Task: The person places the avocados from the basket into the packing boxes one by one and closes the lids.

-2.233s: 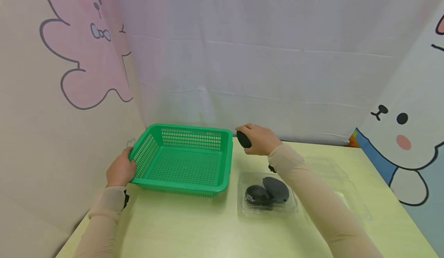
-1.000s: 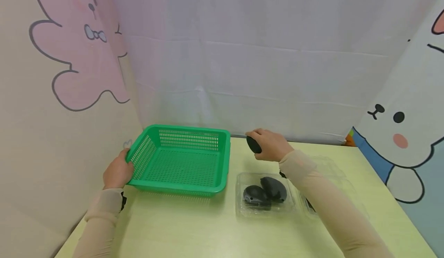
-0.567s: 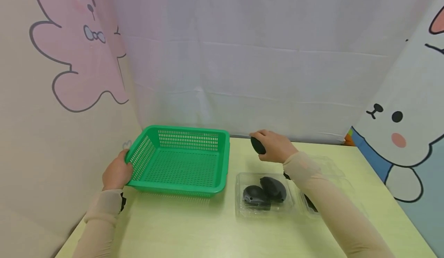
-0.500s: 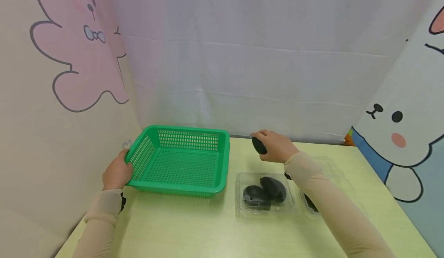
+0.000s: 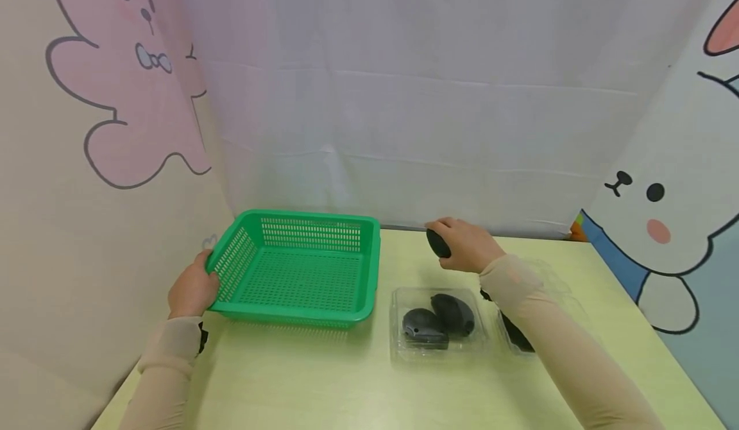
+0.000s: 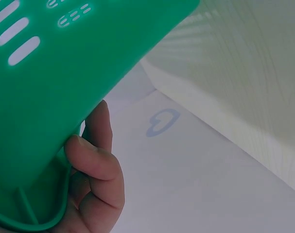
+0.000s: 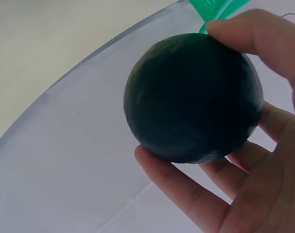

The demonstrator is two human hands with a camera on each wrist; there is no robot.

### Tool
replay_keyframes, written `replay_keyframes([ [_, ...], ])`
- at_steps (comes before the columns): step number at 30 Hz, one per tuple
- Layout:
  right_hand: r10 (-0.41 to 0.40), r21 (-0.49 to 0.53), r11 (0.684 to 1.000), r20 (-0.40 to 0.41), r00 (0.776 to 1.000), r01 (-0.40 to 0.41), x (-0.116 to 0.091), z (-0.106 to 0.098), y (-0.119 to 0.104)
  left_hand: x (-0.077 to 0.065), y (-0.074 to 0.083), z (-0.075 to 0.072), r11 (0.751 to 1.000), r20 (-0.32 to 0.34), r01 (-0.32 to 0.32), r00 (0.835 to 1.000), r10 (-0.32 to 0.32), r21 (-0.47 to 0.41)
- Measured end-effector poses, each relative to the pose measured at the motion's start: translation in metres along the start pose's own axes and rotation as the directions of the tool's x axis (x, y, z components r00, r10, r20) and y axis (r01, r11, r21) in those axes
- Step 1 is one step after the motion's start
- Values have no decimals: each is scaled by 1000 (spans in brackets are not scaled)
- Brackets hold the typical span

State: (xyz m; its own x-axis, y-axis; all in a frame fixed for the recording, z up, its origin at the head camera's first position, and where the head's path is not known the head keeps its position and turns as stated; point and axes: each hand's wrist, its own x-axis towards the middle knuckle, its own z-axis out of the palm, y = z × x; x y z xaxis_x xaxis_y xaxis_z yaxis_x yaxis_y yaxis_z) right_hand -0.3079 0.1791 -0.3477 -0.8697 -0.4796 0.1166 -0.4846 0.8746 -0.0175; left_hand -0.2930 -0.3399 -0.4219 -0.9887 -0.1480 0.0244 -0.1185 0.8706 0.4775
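Observation:
My left hand [image 5: 194, 287] grips the left rim of a green slotted plastic basket [image 5: 372, 269], with its thumb on the inner wall in the left wrist view. The basket has nothing in it and tips slightly toward me. My right hand [image 5: 469, 245] holds a dark, nearly black avocado [image 7: 193, 97], its thumb on one side and the fingers curled round the other. It is raised above the table, right of the basket. Below it sits a clear plastic clamshell box [image 5: 398, 346] with two dark avocados [image 5: 453, 314] lying against each other.
Another clear container with a dark fruit [image 5: 516, 334] lies at the right, partly hidden by the right sleeve [image 5: 554, 334]. A clear lid shows faintly behind it. The pale yellow table [image 5: 277, 385] ends at a white curtain [image 5: 358, 96] behind and a printed one on each side.
My right hand has moved right, away from the basket, still holding the avocado. The dark fruit by the right sleeve has come into view. My left hand stays on the rim.

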Motion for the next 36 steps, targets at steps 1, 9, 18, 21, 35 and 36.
replay_keyframes([
  [1, 0, -4, 1000, 2, 1000, 0, 0, 0, 1, 0, -1, 0, 1000, 0, -2, 1000, 2, -3],
  [9, 21, -4, 1000, 16, 1000, -20, -8, -4, 5, 2, -3, 4, 1000, -18, -7, 1000, 7, -3],
  [18, 21, -22, 1000, 14, 1000, -21, -17, -3, 15, 2, -3, 3, 1000, -18, -12, 1000, 12, -2],
  [21, 15, -23, 1000, 9, 1000, -15, -21, -1, 18, 2, -3, 3, 1000, -13, -10, 1000, 10, -5],
  [35, 45, -24, 999, -15, 999, -45, -41, 1, 32, 1, -1, 0, 1000, -5, -16, 1000, 16, 1],
  [36, 43, -26, 999, -19, 999, -44, -43, 1, 33, 1, -1, 0, 1000, -4, -15, 1000, 15, 0],
])
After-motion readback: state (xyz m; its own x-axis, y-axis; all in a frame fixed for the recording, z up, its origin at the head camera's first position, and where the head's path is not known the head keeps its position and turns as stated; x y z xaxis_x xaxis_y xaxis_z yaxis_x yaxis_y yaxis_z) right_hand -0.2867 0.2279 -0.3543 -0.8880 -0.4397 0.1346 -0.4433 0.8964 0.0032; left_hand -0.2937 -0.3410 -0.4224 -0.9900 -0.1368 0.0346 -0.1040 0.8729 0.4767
